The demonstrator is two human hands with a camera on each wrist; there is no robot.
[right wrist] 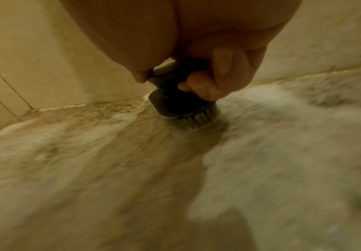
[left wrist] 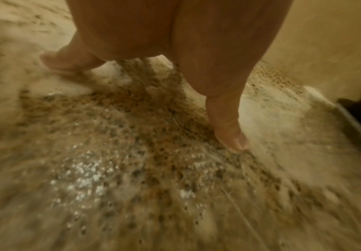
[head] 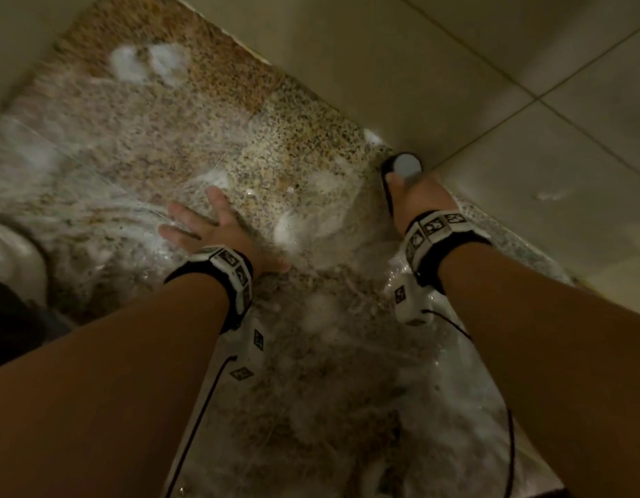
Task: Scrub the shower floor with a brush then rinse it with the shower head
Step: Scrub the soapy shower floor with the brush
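Observation:
The speckled granite shower floor (head: pixel 174 113) is wet, with patches of white foam (head: pixel 149 62). My right hand (head: pixel 419 199) grips a black round scrub brush (head: pixel 401 167) near the right wall; in the right wrist view the brush (right wrist: pixel 181 105) stands bristles down on the floor (right wrist: pixel 110 169), fingers (right wrist: pixel 222 62) curled round its handle. My left hand (head: pixel 207 224) lies flat on the wet floor, fingers spread; the left wrist view shows its fingertips (left wrist: pixel 237 141) pressing the stone (left wrist: pixel 110 152). No shower head is in view.
Beige tiled walls (head: pixel 527 84) border the floor on the right and at the far left. A white rounded object (head: pixel 13 260) sits at the left edge. Foam (right wrist: pixel 282 135) covers much of the floor near the brush. Cables run from both wrist bands.

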